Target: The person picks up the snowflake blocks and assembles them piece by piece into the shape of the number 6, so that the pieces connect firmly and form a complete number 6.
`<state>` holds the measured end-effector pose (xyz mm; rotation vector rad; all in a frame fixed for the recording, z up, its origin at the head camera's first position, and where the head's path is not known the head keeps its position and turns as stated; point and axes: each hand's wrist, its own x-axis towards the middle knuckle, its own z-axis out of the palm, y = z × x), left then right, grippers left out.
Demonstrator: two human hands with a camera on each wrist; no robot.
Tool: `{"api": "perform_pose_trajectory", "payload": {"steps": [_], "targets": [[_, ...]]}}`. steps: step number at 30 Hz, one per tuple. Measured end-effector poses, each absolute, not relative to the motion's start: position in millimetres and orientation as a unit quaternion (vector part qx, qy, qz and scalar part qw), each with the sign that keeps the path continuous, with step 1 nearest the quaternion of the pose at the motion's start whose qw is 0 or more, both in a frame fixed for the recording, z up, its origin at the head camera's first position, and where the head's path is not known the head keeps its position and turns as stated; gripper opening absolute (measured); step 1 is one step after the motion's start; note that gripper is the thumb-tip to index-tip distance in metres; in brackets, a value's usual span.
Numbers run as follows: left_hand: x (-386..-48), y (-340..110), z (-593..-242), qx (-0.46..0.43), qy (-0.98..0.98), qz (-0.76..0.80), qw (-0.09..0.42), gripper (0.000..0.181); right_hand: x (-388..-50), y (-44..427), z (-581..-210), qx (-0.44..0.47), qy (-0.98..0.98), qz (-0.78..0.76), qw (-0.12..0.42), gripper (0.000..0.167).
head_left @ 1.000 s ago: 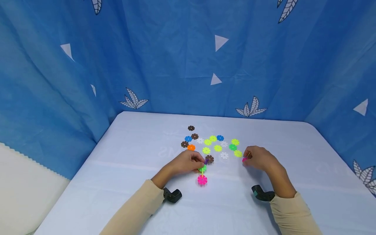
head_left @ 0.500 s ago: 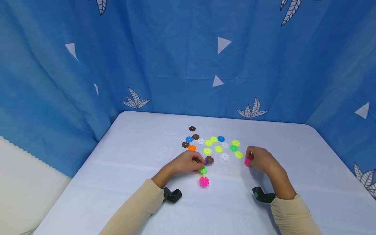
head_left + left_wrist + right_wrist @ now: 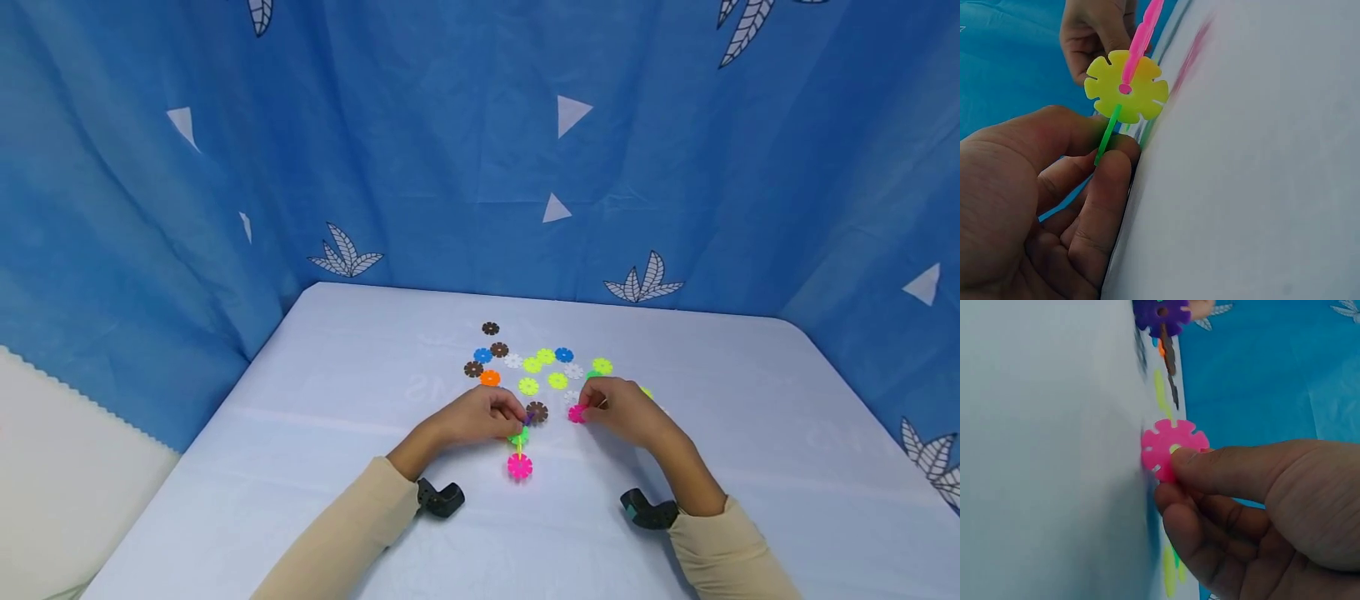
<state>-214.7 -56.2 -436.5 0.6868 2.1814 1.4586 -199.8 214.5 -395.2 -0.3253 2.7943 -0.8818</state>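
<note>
My left hand pinches a chain of joined snowflake building discs. Its thumb and fingers hold the chain at the green disc. A yellow disc and a pink disc continue the chain toward the front edge. At its other end are a purple disc and a brown disc. To the right of the chain, my right hand pinches a separate pink disc between thumb and fingers, apart from the brown disc. The right hand partly covers some loose discs behind it.
Several loose discs lie flat on the white-covered table beyond the hands, among them an orange disc, a blue disc and a yellow disc. A blue curtain hangs behind the table.
My right hand has moved left with its pink disc, close to the chain's brown end. My left hand stays almost in place, still pinching the chain.
</note>
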Motion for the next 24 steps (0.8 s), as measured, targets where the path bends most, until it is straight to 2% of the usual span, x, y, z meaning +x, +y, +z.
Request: {"api": "perform_pose_trajectory", "payload": {"steps": [16, 24], "targets": [[-213.7, -54.1, -434.0, 0.258, 0.787, 0.514, 0.223, 0.007, -196.7, 193.9, -407.2, -0.222, 0.913, -0.339, 0.046, 0.02], [-214.8, -49.4, -436.3, 0.201, 0.77, 0.566, 0.217, 0.014, -196.6, 192.3, -408.6, -0.237, 0.905, -0.349, 0.055, 0.019]]}}
